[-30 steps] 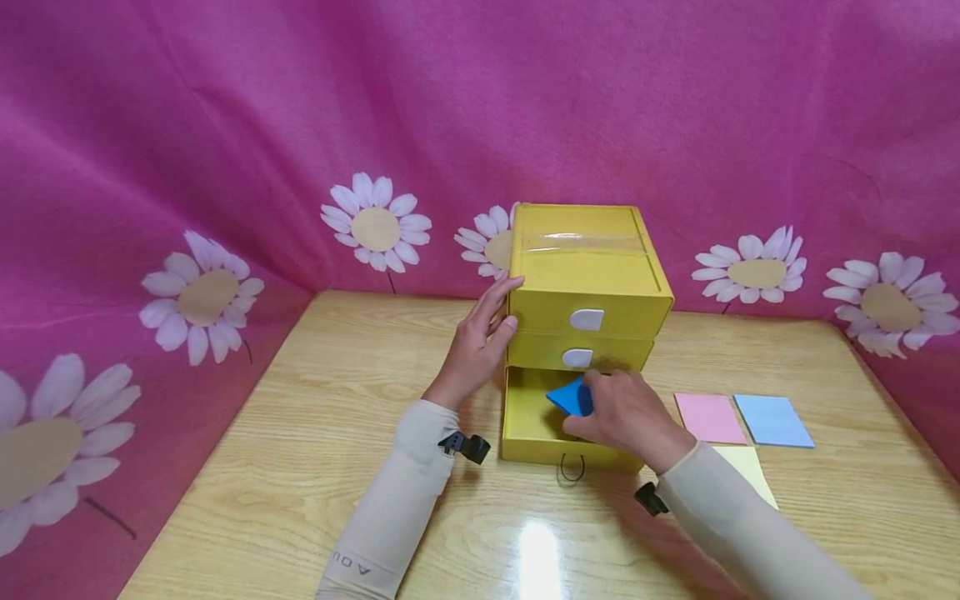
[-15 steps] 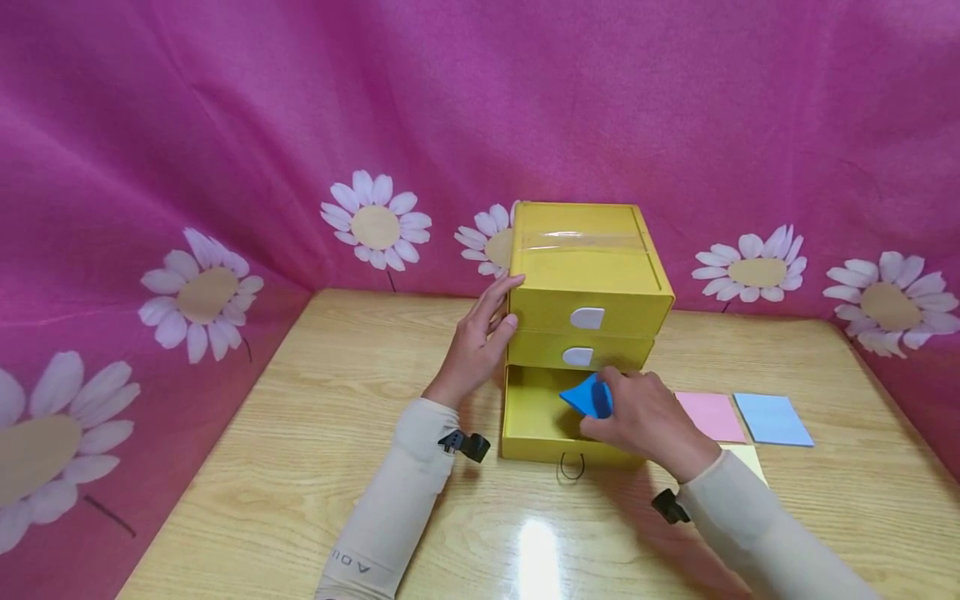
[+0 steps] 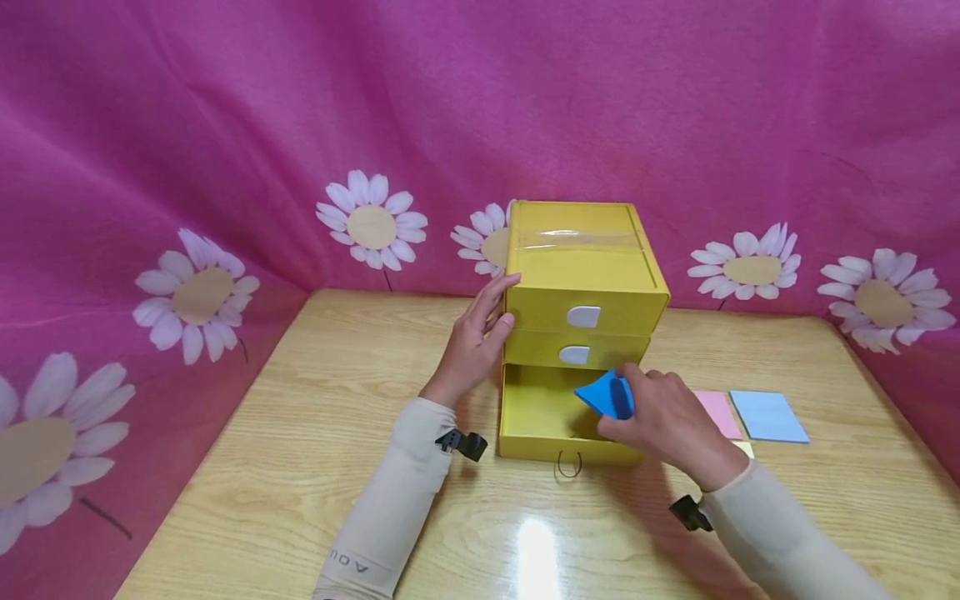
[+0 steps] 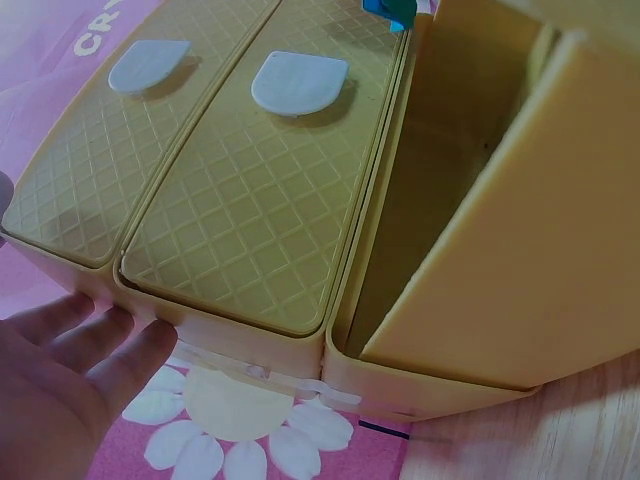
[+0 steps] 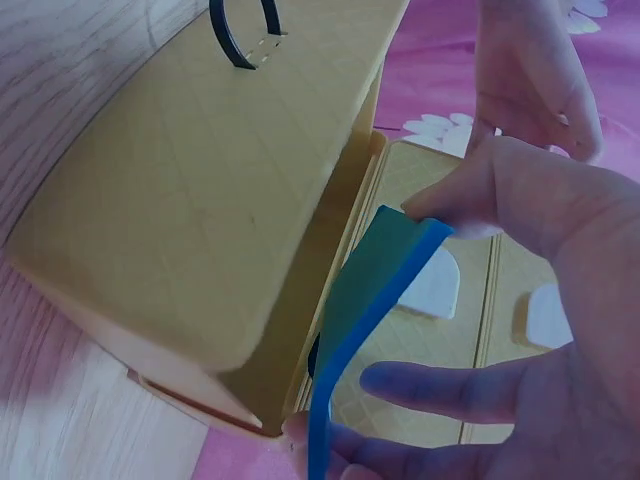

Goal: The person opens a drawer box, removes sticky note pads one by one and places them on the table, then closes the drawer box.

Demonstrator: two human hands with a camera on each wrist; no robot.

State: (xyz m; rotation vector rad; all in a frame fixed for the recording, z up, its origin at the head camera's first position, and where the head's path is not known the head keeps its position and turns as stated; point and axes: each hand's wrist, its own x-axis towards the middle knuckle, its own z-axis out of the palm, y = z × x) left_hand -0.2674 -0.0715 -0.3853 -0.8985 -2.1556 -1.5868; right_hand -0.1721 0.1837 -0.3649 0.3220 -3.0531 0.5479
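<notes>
A yellow drawer unit (image 3: pixel 585 262) stands on the table with its bottom drawer (image 3: pixel 528 447) pulled out. My left hand (image 3: pixel 468 350) rests its extended fingers against the unit's left side; the left wrist view shows this hand (image 4: pixel 60 385) beside the upper drawers. Over the right part of the bottom drawer, my right hand (image 3: pixel 671 417) pinches a blue sticky note pad (image 3: pixel 600 393). In the right wrist view the pad (image 5: pixel 365 290) is bent between thumb and fingers. The right hand covers part of the drawer and of the pads behind it.
To the right on the wooden table (image 3: pixel 360 367) lie a pink pad (image 3: pixel 720 412), a light blue pad (image 3: pixel 768 415) and a mostly hidden pale yellow pad (image 3: pixel 745 448). Two upper drawers with white tabs (image 3: pixel 583 317) are closed. A pink flowered cloth (image 3: pixel 585 100) hangs behind.
My right hand has moved to the right with the blue pad, from the middle of the bottom drawer toward its right side. The left hand has stayed on the unit.
</notes>
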